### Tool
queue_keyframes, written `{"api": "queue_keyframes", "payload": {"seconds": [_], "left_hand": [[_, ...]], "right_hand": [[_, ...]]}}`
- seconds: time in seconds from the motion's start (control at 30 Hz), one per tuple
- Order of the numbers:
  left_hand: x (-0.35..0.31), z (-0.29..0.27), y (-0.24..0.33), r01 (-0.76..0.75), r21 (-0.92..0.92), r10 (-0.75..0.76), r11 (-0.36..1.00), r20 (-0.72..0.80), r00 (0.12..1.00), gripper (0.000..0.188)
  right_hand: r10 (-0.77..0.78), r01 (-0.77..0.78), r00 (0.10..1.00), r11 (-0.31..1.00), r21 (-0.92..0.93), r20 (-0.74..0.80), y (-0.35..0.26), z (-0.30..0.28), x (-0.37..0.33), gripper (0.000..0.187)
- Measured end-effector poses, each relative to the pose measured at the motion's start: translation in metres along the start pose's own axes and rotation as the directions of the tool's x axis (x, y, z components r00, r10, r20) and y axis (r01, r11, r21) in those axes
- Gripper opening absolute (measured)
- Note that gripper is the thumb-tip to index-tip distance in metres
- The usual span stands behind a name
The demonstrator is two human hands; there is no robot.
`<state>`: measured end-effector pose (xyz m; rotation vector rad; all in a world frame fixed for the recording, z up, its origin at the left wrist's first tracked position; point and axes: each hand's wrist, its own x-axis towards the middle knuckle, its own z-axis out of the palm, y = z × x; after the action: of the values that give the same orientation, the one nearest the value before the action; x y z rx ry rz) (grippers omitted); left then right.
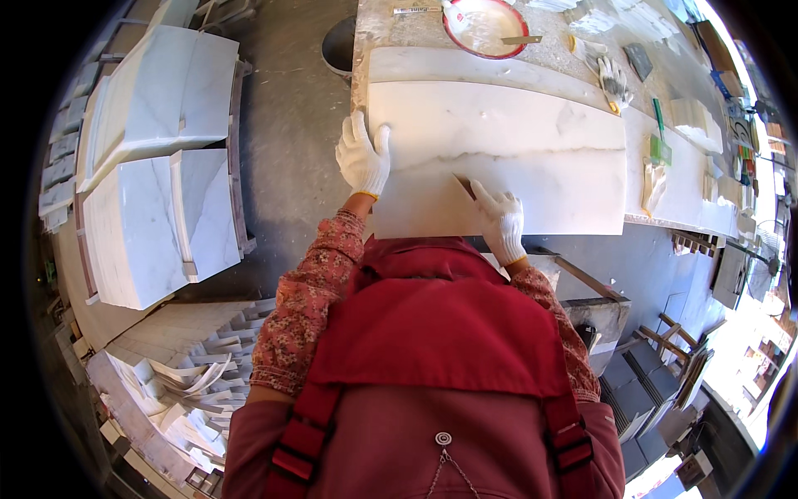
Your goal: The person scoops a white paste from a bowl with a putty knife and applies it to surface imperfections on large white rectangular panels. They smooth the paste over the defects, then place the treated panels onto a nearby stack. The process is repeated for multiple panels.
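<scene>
Far off to my left, curved white marble pieces (pixel 158 166) sit stacked on a rack above the grey floor, and below them a heap of thin, bent marble offcuts (pixel 187 378) lies jumbled together. Nearer in, my left hand (pixel 362 155), in a white knit glove, lies flat with the fingers spread on the left edge of the white marble slab (pixel 532 141), near its upper corner. The slab rests lengthwise across the desk (pixel 374 25), a faint grey vein running along its middle, and its near edge reaches out over the desk toward my red apron. My right hand (pixel 500 218), gloved the same way, sits on the slab's near edge, fingers closed around a small flat scraper (pixel 463 185) whose brownish blade lies against the stone and points up and to the left. I cannot tell how much of the blade actually touches the surface. Beyond the slab, at the far side of the desk, a round red-rimmed bowl (pixel 486 27) holds pale paste with a flat tool resting in it. Further right, a spare pair of white gloves (pixel 611 79) lies crumpled just past the slab's upper right corner, and a small green tool (pixel 658 137) lies beside the slab's right end.
</scene>
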<state>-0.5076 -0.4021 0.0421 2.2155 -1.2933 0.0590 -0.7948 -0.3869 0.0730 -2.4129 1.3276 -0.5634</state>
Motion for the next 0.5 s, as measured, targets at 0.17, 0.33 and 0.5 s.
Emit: {"api": "queue_keyframes", "payload": {"seconds": [0.17,0.33,0.5], "left_hand": [[0.001,0.003,-0.004,-0.012,0.009,0.012,1.0,-0.035,0.999,0.06],[0.005,-0.013,0.014,-0.095,0.163,0.106,0.982,-0.059,0.993,0.055],[-0.037,-0.06,0.096,-0.457,-0.642,0.766,0.616,0.352,0.538,0.054]], "right_hand": [[0.017,0.004,0.993,0.985,-0.175,0.12,-0.018,-0.005,-0.009,0.043],[0.163,-0.211,0.972,0.925,0.316,0.171,0.002,-0.034,-0.035,0.044],[0.854,-0.619,0.52,0.354,0.701,0.028,0.044,-0.057,-0.091,0.044]]}}
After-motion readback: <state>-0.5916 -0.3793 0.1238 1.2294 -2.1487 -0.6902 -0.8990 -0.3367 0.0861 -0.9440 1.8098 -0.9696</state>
